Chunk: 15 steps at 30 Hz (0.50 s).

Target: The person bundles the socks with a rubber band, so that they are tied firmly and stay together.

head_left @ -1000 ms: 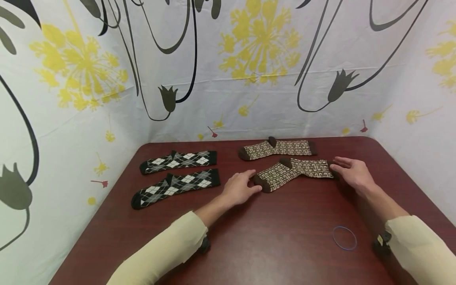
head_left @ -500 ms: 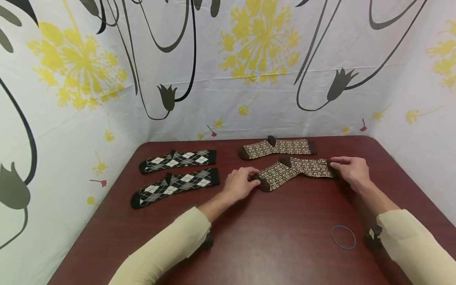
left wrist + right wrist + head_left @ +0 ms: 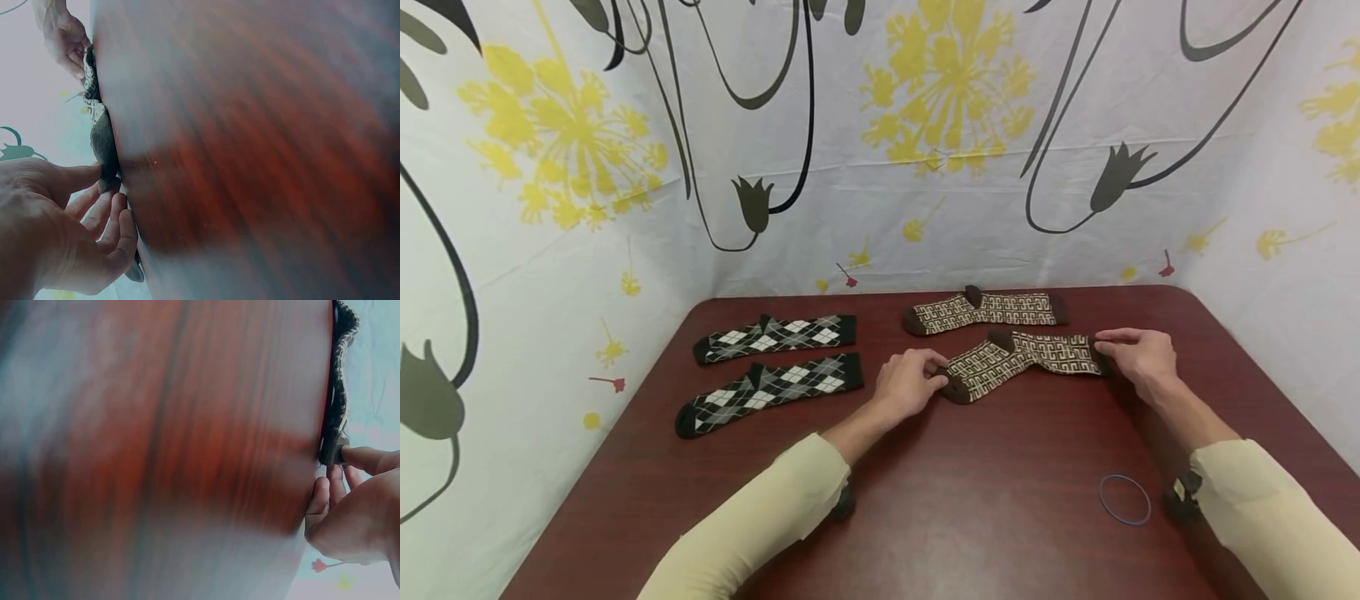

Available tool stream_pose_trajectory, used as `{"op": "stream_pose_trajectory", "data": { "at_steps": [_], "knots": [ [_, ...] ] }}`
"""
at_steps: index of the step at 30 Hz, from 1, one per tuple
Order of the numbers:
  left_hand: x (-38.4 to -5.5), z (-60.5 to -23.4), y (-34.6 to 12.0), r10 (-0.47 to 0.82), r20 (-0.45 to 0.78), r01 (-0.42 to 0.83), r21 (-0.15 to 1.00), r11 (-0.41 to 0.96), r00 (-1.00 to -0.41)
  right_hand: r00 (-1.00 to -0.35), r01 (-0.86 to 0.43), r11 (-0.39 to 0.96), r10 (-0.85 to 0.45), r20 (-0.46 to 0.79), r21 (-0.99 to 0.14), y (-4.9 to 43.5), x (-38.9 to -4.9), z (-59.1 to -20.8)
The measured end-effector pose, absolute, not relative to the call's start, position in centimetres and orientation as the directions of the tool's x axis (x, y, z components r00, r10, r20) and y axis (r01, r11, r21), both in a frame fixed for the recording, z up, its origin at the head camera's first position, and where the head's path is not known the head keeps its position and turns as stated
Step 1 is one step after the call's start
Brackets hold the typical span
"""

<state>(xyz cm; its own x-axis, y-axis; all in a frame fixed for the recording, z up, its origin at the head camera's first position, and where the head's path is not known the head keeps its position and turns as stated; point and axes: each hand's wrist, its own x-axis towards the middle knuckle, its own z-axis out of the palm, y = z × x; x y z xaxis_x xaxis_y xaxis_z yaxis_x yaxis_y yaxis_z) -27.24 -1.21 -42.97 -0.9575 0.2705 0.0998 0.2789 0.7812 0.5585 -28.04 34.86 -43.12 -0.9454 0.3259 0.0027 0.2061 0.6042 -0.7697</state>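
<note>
A brown-and-cream patterned sock (image 3: 1017, 358) lies stretched out between both hands, nearer to me than its match. My left hand (image 3: 908, 383) pinches its dark brown toe; in the left wrist view the thumb and fingers of that hand (image 3: 75, 219) close on the toe. At the other end my right hand (image 3: 1142, 360) pinches the dark cuff, and in the right wrist view the thumb of this hand (image 3: 359, 506) presses on the cuff's edge. Behind lies the matching brown-and-cream sock (image 3: 985, 312), flat and untouched.
Two black, grey and white argyle socks, one farther back (image 3: 775, 337) and one nearer (image 3: 771, 392), lie at the left. A thin blue ring-shaped band (image 3: 1124, 500) rests near my right forearm. A floral-patterned cloth (image 3: 850, 208) hangs around the dark red table (image 3: 955, 517).
Both hands have moved slightly in and taken hold of the near patterned sock's toe and cuff. Over the last half second they have hardly moved.
</note>
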Motion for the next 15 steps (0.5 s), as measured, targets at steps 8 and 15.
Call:
{"op": "stream_pose_trajectory", "data": {
  "at_steps": [8, 15],
  "knots": [
    [-27.34, -42.88, -1.17, 0.258, 0.109, 0.271, 0.596, 0.756, -0.96, -0.935, 0.222, 0.571, 0.355, -0.007, -0.79, 34.47, -27.98, -43.06],
    [-27.06, -42.39, -1.56, 0.263, 0.14, 0.291, 0.631, 0.719, -0.955, -0.939, 0.199, 0.573, 0.344, 0.013, -0.795, 34.29, -27.68, -42.89]
  ]
}}
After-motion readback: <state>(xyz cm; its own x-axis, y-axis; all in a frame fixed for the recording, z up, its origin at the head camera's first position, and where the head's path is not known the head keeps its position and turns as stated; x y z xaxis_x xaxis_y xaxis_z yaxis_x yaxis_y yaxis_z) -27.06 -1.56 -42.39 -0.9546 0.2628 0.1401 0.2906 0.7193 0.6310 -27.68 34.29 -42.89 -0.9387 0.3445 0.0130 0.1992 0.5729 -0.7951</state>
